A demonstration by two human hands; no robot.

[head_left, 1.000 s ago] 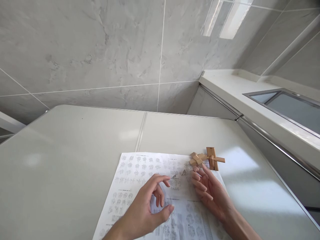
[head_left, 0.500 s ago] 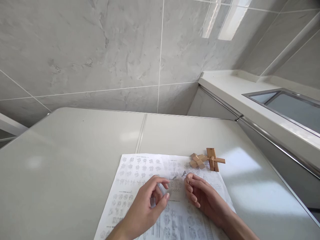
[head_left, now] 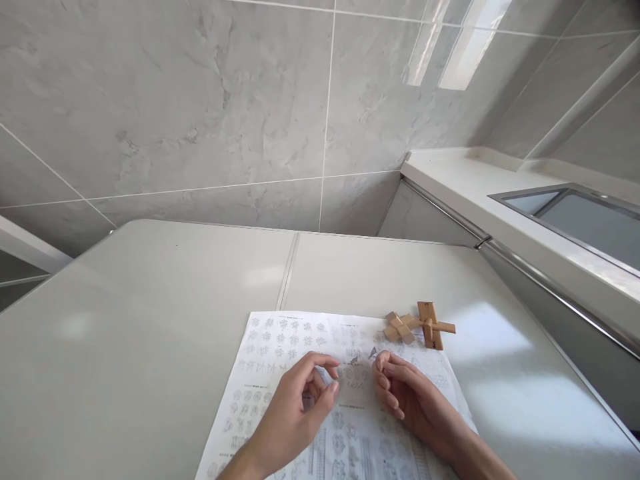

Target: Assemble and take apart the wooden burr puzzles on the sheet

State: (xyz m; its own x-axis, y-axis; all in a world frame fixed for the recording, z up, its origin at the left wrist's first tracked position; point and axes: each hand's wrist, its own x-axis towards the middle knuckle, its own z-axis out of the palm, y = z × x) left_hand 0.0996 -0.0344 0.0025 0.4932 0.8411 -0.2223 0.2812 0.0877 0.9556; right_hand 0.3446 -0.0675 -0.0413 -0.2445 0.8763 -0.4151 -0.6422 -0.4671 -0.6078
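Observation:
A large white sheet of paper (head_left: pixel 295 341) printed with rows of small line diagrams lies on the table. Over its left half my left hand (head_left: pixel 300 407) rests with fingers curved and a gap between thumb and forefinger; nothing is in it. My right hand (head_left: pixel 417 397) lies on the paper's right side, palm turned inward, fingers loosely bent, holding nothing that I can see. Beyond it, at the sheet's far right corner, are a crossed wooden block puzzle (head_left: pixel 401 327) and a wooden piece made of a flat slat and a crossbar (head_left: pixel 431 326), close together.
Two small grey triangular shapes (head_left: pixel 373 353) show on the paper between my hands; I cannot tell if they are loose bits. The white table (head_left: pixel 150 333) has a seam across it. At right stands a counter (head_left: pixel 460 177) with a sink (head_left: pixel 580 207). Grey tiles (head_left: pixel 210 100) form the wall.
The whole view has shifted slightly, so the table and paper appear a little lower and further right. My left thumb and forefinger look slightly closer together. The wooden pieces stay put on the table.

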